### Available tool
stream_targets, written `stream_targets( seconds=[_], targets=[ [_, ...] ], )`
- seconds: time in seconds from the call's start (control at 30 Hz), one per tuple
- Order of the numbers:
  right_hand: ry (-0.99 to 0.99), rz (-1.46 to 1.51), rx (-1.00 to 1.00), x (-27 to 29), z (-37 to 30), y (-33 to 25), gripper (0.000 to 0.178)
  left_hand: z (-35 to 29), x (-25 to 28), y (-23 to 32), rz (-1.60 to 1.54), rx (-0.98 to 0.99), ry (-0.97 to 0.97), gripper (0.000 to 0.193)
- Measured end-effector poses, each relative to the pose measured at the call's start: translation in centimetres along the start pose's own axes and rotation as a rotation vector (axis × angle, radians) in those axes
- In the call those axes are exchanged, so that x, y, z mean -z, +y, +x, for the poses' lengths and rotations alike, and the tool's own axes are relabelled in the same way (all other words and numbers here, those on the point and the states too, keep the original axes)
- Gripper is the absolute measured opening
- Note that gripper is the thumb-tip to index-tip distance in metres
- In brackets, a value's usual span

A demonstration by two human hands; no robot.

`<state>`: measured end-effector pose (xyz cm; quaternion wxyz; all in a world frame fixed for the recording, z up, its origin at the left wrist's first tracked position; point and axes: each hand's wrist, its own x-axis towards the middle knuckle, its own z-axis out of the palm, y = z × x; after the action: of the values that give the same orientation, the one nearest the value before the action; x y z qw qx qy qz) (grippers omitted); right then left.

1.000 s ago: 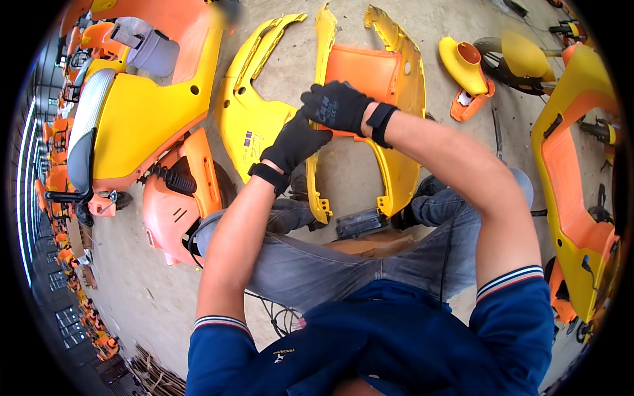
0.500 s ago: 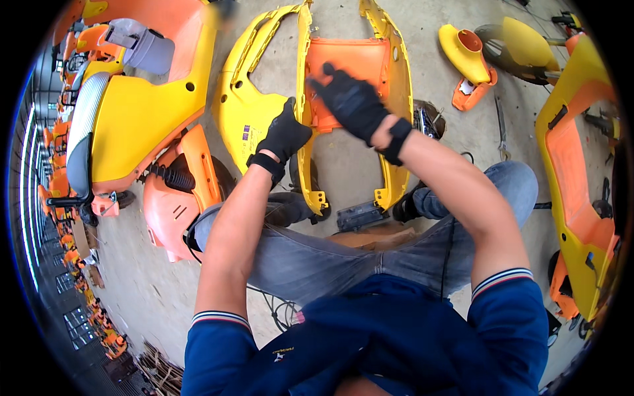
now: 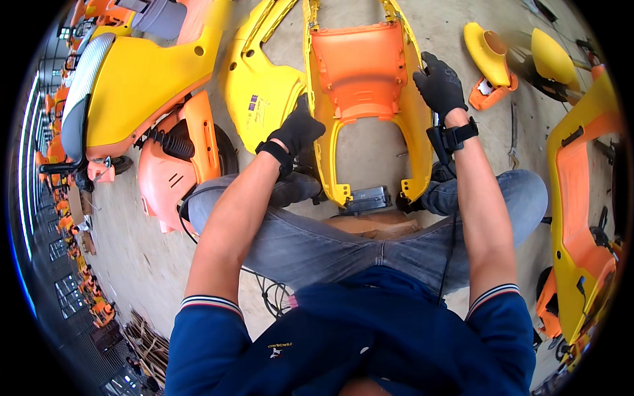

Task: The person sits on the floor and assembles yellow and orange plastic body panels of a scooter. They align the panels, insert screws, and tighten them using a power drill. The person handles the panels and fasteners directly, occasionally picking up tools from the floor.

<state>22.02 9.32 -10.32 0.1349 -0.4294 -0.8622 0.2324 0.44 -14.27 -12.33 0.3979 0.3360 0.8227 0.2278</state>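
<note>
Between my legs stands a yellow scooter body shell (image 3: 411, 138), two long side panels with an open gap at the near end. An orange panel (image 3: 360, 59) spans between its sides. My left hand (image 3: 300, 129), in a black glove, is closed at the shell's left edge; its fingertips are partly hidden. On the opposite side my right hand (image 3: 441, 86), also gloved, curls its fingers over the right edge. A separate yellow side panel (image 3: 254, 92) with a small printed label lies on the floor left of the shell.
A yellow and orange scooter (image 3: 145, 99) stands at left, beside a pink-orange fender (image 3: 168, 178). A wrench (image 3: 513, 142) and a yellow cover (image 3: 485, 53) lie at right. Farther right is another yellow body part (image 3: 571, 211). A dark grey box (image 3: 368, 199) sits near my feet.
My right hand has gone from above the orange panel to the shell's right edge. The shell has turned slightly, leaving the orange panel in fuller view. My left hand stays at the left edge.
</note>
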Motion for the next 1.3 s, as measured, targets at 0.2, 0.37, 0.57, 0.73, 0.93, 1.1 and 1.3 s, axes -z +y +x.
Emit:
stream_targets(
  seconds=[0.2, 0.37, 0.57, 0.73, 0.93, 1.1, 1.3],
  targets=[
    [0.098, 0.017, 0.111, -0.8, -0.5, 0.5, 0.042, 1.7, 0.7, 0.0, -0.188, 0.003, -0.096, 0.053],
    [0.133, 0.079, 0.121, -1.3, -1.1, 0.3, 0.043, 5.9, 2.2, 0.9, -0.043, 0.018, 0.240, 0.044],
    [0.185, 0.116, 0.159, -1.1, -0.8, 1.9, 0.046, 5.3, 1.7, 0.5, 0.077, -0.240, 0.293, 0.036],
    [-0.034, 0.468, 0.059, -0.1, -0.9, 3.9, 0.048, 4.5, 1.7, 1.0, -0.041, -0.093, 0.224, 0.037],
    [-0.184, 0.704, -0.145, 2.0, -1.8, 9.9, 0.031, 4.5, 2.3, 1.0, -0.020, -0.084, 0.188, 0.038],
    [-0.222, 0.956, -0.715, -1.3, -4.3, 16.9, 0.026, 3.9, 1.9, 2.0, -0.072, -0.145, 0.184, 0.028],
    [-0.188, -0.243, 0.429, -6.8, -6.0, 23.0, 0.022, 3.0, 2.4, 2.3, -0.022, -0.132, 0.186, 0.034]
  ],
)
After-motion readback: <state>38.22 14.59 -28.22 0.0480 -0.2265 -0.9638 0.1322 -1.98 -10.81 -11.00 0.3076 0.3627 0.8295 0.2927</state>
